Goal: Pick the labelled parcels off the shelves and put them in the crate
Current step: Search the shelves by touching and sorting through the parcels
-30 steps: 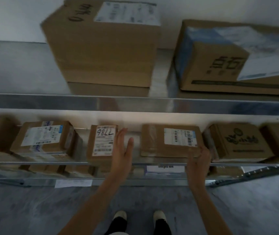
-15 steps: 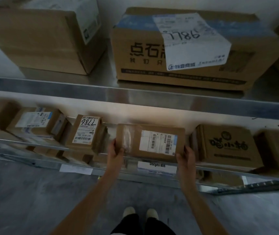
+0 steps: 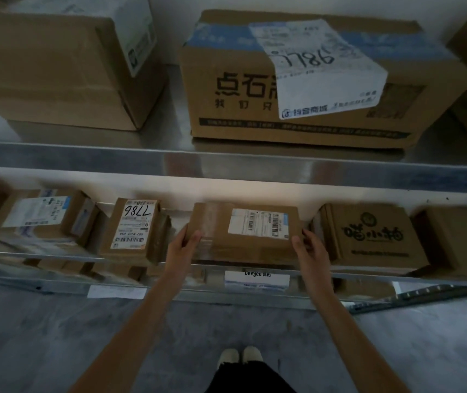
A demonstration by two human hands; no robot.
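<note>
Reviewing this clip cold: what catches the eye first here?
Both hands, left hand and right hand, clasp the ends of a flat labelled parcel on the middle shelf. Above it, a big carton carries a white label with 7786 handwritten; a smaller box left of the hands bears the same number.

Left hand (image 3: 182,245) and right hand (image 3: 310,248) clasp opposite ends of a labelled parcel (image 3: 243,231) on the shelf (image 3: 56,255).

Single head-worn wide-angle view, facing forward and down at close range. Metal shelf edge (image 3: 226,163) crosses the upper middle; floor (image 3: 56,350) and own shoes (image 3: 239,355) lie near, at bottom. No second view.
</note>
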